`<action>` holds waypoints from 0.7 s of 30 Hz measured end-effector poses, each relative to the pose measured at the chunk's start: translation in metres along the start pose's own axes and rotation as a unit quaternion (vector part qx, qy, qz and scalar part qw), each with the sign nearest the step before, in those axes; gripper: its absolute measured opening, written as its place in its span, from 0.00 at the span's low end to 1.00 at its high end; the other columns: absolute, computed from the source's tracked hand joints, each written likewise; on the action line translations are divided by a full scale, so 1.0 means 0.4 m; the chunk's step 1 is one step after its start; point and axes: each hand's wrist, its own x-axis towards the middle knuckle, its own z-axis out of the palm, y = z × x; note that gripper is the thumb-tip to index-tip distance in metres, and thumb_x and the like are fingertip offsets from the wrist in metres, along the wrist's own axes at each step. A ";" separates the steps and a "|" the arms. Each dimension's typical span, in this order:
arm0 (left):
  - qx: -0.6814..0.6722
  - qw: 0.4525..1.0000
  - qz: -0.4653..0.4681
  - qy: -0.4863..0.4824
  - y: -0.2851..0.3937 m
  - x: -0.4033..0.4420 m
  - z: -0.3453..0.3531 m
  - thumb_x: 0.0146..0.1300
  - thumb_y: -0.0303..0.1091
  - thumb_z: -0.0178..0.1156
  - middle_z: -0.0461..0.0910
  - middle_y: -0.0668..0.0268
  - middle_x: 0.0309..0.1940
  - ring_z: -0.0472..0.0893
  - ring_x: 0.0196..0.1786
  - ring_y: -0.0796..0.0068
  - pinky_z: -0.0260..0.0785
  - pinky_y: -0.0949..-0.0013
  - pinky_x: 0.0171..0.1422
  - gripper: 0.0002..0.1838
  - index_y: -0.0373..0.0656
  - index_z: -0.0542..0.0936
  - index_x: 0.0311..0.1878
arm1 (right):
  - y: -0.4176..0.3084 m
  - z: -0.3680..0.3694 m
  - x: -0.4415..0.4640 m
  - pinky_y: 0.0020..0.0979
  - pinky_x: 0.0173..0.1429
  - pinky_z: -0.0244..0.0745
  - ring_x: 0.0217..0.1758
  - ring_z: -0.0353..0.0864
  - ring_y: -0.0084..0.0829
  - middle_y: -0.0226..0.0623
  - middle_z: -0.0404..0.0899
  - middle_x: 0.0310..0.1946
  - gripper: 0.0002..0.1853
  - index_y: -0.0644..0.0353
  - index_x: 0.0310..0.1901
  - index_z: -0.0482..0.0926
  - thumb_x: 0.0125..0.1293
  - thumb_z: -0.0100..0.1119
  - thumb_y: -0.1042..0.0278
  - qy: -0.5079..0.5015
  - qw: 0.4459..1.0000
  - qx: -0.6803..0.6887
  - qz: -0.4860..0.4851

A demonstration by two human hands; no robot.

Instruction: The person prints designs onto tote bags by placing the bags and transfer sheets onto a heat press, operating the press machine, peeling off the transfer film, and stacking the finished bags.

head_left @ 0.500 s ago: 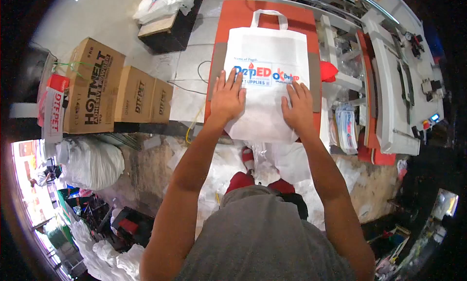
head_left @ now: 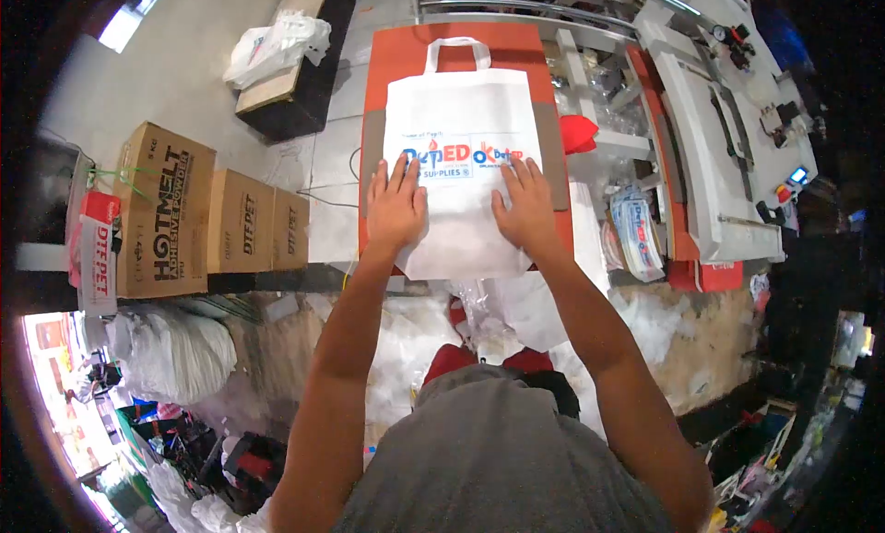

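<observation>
A white bag point(head_left: 466, 104) with a looped handle and red and blue print lies flat on a red board point(head_left: 392, 58). My left hand point(head_left: 396, 207) rests on the bag's left side, fingers spread, its fingertips over the left end of the print. On the right side of the bag lies my right hand point(head_left: 526, 207), palm down with fingers spread, just below the smaller print. Neither hand grips anything. Grey-brown strips show beside the bag on both sides.
Cardboard boxes point(head_left: 168, 215) stand at the left. A plastic bag point(head_left: 279, 49) sits on a dark box behind them. At the right are a red cloth point(head_left: 579, 134), a stack of printed bags point(head_left: 636, 233) and a large white machine point(head_left: 705, 155).
The view has shifted, so the bag and board appear further left and slightly lower. Both hands remain flat on the bag, with no clear change in what they touch.
</observation>
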 end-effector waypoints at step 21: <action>0.157 0.946 -0.045 -0.280 -0.427 -1.087 0.179 0.73 0.40 0.54 0.78 0.54 0.51 0.80 0.53 0.60 0.74 0.56 0.55 0.15 0.35 0.78 0.49 | 0.852 -0.827 -0.148 0.51 0.50 0.77 0.45 0.80 0.52 0.50 0.81 0.39 0.23 0.63 0.44 0.79 0.68 0.55 0.46 0.143 0.876 -0.382 0.257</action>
